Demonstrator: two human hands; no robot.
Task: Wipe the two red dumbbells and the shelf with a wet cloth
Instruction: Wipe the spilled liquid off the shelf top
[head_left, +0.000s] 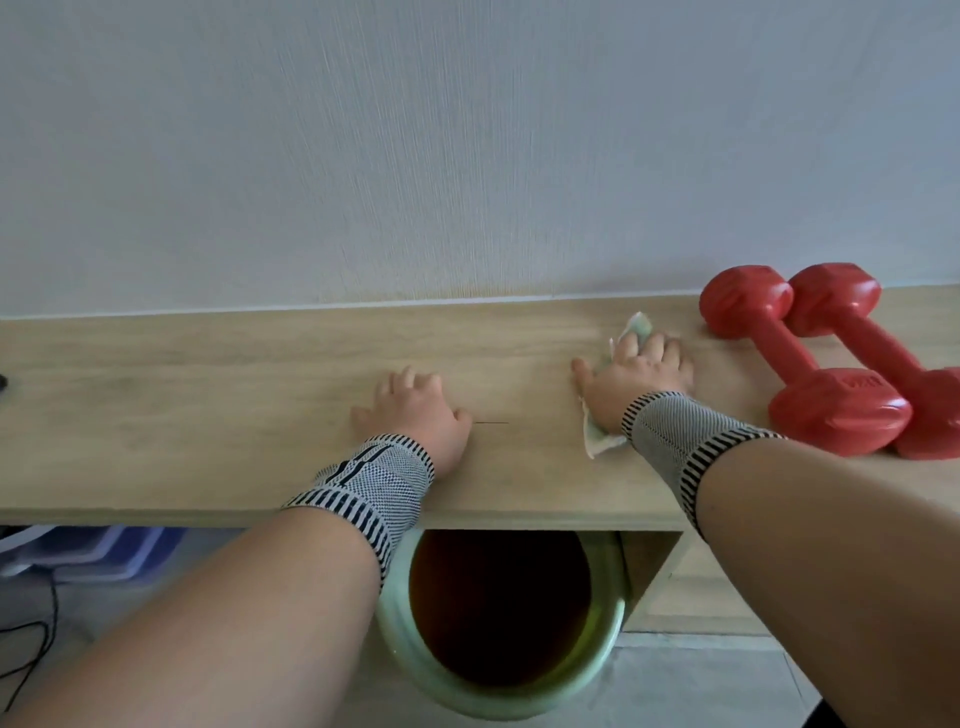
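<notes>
Head view. Shelf (208, 395), a long board of pale wood-grain laminate, runs along a white textured wall (415, 156); its front edge crosses the frame above a green round-mouthed vessel (602, 634) standing on the floor below.

Right hand (641, 371) lies on the cloth (597, 441) with fingers spread and fairly straight, pressing it flat to the board towards the right part of the shelf, nearer the back edge. The pose suits wiping: the palm spreads the load so the damp fabric stays in contact. The cloth is thin, pale and crumpled, showing beyond the fingertips and beside the wrist.

Left hand (415, 410) rests palm down on the bare board near the middle, fingers loosely bent, holding nothing; it appears to serve as a brace.

Two red dumbbells (831, 364) lie touching side by side at the right end of the shelf, angled from the back edge towards the front edge. Heads are faceted, handles round, the coating smooth and glossy. They lie just beside the wiping hand, apart from it.

Both wrists wear knitted bands (670, 431) in black and white.
</notes>
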